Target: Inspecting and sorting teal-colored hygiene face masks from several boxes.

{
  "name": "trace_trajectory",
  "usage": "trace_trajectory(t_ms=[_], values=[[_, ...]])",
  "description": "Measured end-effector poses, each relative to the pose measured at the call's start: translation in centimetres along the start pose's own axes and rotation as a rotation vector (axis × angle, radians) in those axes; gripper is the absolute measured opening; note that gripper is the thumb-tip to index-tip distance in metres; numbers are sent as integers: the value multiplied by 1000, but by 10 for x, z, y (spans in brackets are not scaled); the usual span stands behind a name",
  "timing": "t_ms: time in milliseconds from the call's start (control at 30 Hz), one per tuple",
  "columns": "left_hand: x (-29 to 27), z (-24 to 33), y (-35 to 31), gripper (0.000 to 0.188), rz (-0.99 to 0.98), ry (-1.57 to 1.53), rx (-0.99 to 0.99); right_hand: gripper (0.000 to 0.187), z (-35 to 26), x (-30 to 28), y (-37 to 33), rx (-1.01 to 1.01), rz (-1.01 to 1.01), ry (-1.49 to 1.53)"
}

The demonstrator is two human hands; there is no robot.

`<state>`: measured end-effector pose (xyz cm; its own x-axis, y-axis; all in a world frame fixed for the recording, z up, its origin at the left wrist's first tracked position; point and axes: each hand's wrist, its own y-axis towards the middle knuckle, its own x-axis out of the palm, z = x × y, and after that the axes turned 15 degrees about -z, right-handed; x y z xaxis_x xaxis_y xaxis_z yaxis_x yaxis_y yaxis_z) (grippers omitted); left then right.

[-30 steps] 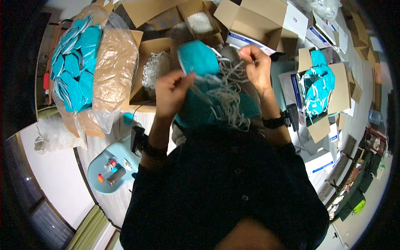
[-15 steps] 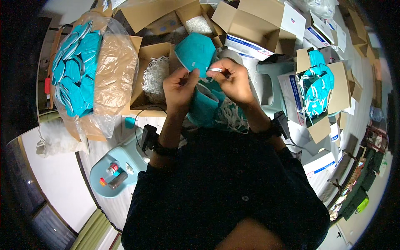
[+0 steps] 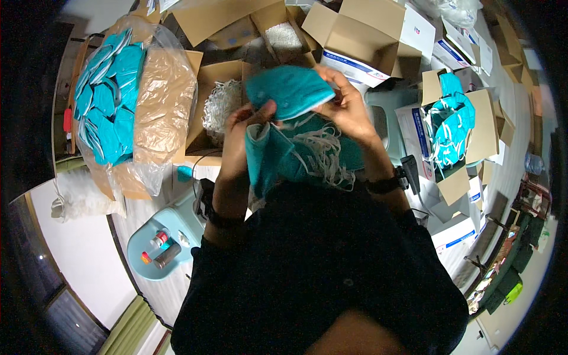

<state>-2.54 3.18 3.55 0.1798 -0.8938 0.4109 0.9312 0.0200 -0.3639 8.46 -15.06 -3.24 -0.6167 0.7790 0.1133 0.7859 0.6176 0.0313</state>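
Cartons crowd the far side: a carton of white straps just beside your left hand, an open carton beyond your right hand. Here's the teal mask, pinched by both hands, one at each end, right above loose masks trailing straps at your lap. Its upper edge faces those cartons; rightward, a mask-filled carton stands well apart.

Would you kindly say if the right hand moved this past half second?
Yes, the right hand moved rightward, nearer the open white-and-brown cardboard box.
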Motion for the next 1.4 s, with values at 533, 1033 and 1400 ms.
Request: trace_trajectory(t_ms=[533,1033,1400], values=[[19,-18,15,14,114,911,321,13,-28,10,4,-51,141,-102],[9,-6,-1,25,204,816,519,11,7,-35,-2,-20,250,-574],[24,-21,14,3,304,467,555,47,-15,46,-7,324,-209,534]])
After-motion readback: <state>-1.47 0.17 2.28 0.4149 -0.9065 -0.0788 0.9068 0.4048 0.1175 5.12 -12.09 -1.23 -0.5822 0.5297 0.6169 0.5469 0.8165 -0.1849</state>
